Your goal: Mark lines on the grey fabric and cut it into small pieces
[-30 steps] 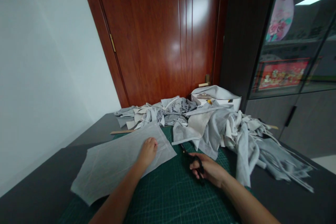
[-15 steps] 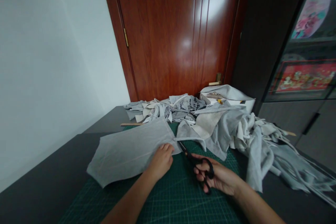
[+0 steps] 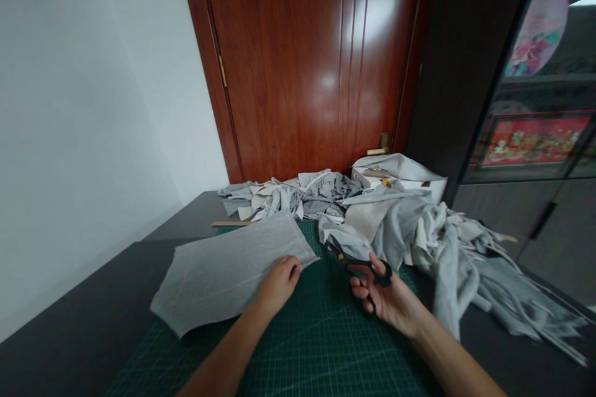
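Observation:
A large light-grey piece of fabric [image 3: 223, 270] lies on the green cutting mat [image 3: 307, 341], its right end narrowing to a corner. My left hand [image 3: 280, 282] is closed at that right end, fingers curled over the lower edge of the cloth. Black-handled scissors [image 3: 356, 263] are in my right hand [image 3: 384, 298], with fingers and thumb in the handles. Their blades point up and left, apart from the large piece and up against the grey cloth at the near edge of the scrap pile [image 3: 358, 214].
A white box [image 3: 419, 185] with cloth draped over it stands at the back right. Grey strips [image 3: 516, 298] trail along the right side of the dark table [image 3: 60, 329]. Behind are a wooden door [image 3: 298, 74] and a glass-fronted cabinet [image 3: 535, 136]; a wooden stick [image 3: 230, 223] lies at the back left.
The scissors have moved away from the fabric's right corner, slightly up and right. The narrow strip by that corner now lies back toward the pile. My left hand has shifted slightly left.

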A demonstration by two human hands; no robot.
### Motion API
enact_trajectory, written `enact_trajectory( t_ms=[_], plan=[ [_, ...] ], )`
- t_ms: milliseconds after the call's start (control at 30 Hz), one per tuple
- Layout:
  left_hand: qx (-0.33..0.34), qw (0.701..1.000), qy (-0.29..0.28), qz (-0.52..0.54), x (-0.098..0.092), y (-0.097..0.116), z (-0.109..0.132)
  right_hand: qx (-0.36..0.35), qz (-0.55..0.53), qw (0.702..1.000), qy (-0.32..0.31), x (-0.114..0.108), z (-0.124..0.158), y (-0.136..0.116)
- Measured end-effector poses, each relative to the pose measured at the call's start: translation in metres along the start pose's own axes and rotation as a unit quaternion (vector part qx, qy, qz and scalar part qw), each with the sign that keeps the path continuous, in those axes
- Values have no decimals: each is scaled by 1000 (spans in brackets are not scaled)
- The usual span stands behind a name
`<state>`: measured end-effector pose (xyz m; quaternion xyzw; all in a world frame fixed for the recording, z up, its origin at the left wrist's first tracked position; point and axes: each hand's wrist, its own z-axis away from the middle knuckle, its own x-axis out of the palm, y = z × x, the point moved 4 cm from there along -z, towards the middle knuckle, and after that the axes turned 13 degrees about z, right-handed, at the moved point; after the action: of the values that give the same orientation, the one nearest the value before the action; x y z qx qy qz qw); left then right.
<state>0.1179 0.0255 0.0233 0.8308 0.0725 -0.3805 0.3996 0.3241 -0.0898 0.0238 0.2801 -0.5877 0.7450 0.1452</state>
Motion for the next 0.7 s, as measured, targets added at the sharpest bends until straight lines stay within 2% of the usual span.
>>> enact_trajectory(
  t_ms=[67,133,233,300,367,567,700],
  plan=[
    [-13,1000,0,15,-2,-2,-1,2,5,1000,18,-2,-5,2],
    [-16,1000,0,20,-3,-2,-1,-5,9,998,62,-10,-7,-1],
    [-17,1000,4,22,-5,-1,0,-46,-7,990,135,-26,-3,-14],
    [-18,1000,6,23,-5,0,0,-60,-24,986,151,-33,2,-21],
    [-19,999,9,26,-5,-1,0,-46,-31,990,126,-31,7,-24],
    [-50,998,22,42,-6,-4,-1,11,30,998,-50,-2,13,-7],
    [-58,996,30,55,-7,-3,-1,25,93,990,-101,9,13,7]
  ],
)
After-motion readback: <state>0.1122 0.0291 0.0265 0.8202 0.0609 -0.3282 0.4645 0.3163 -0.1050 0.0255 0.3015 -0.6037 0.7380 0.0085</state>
